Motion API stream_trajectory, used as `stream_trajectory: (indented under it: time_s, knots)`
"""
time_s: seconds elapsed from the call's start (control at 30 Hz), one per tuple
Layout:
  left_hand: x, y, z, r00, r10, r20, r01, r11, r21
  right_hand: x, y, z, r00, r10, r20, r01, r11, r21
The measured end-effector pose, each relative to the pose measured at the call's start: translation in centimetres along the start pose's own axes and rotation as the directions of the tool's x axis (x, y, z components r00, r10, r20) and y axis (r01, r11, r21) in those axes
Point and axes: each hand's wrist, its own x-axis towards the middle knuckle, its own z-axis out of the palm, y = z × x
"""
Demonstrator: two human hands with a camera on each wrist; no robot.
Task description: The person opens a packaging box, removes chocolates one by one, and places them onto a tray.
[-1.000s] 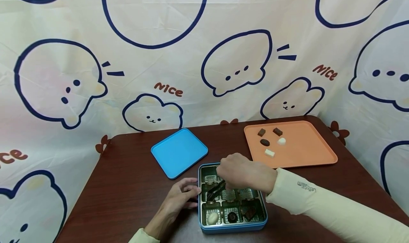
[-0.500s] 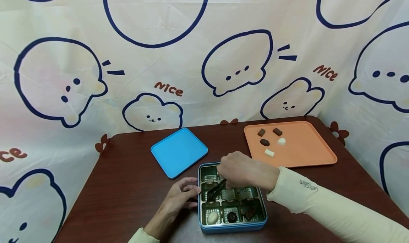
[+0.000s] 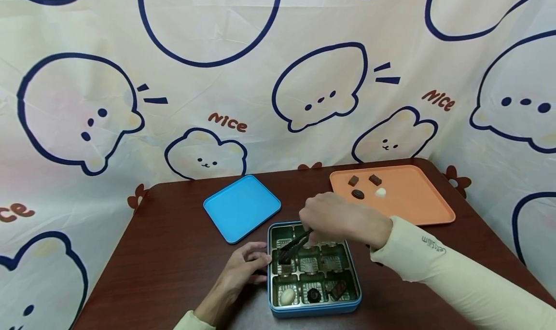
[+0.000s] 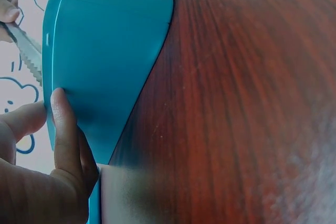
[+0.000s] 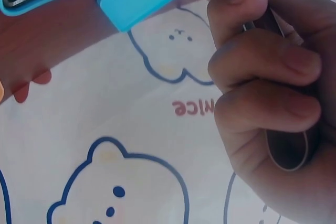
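One bare right hand (image 3: 336, 218) is gripping a pair of slim serrated metal tongs (image 3: 296, 244), its fingers curling firmly round the shanks while the folded end is poking out past them. The tongs are slanting down and left from this grip, their tips reaching into the left compartment of the middle row of a rectangular blue tin box (image 3: 321, 309) with a gold-toned divided insert (image 3: 309, 265); whether the tips are pinching anything cannot be told. The left hand (image 3: 241, 271) is resting its nearly straight fingers and relaxed thumb against the box's left side.

Nearer the person than the right-hand grip, the box's front row is holding an ivory egg-shaped piece (image 3: 287, 296) on the side closest to the left hand, a round dark piece (image 3: 313, 295) in the middle and a dark brown blocky piece (image 3: 338, 289) on the right.

Beyond the right hand and to its right, a flat orange rectangular tray (image 3: 417, 199) is bearing two brown rectangular blocks (image 3: 354, 181), a dark oval piece (image 3: 358, 194) and a small white rounded piece (image 3: 380, 192). Beyond the left hand, a flat bright-blue tray (image 3: 242, 209) is lying on the dark reddish-brown wood-grain table (image 3: 182, 262).
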Motion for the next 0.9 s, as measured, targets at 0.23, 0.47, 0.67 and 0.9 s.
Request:
stream_trajectory:
  time_s: [0.23, 0.47, 0.67, 0.9]
  knots:
    - [0.0, 0.0, -0.1, 1.0, 0.0, -0.001, 0.0, 1.0, 0.001, -0.8, 1.8, -1.2, 1.0, 0.016, -0.017, -0.015, 0.997, 0.079]
    - [-0.1, 0.0, 0.0, 1.0, 0.003, -0.001, -0.003, 1.0, -0.001, -1.6, 4.9, -2.1, 0.995, 0.097, 0.011, -0.098, 0.984, 0.152]
    - [0.0, 0.0, 0.0, 1.0, 0.004, -0.003, -0.004, 1.0, 0.002, -2.5, 8.7, -2.5, 0.981, 0.17, 0.09, -0.186, 0.958, 0.217]
    - [0.0, 0.0, 0.0, 1.0, 0.003, -0.011, -0.003, 1.0, 0.006, -3.9, 13.2, -1.7, 0.947, 0.256, 0.197, -0.302, 0.915, 0.265]
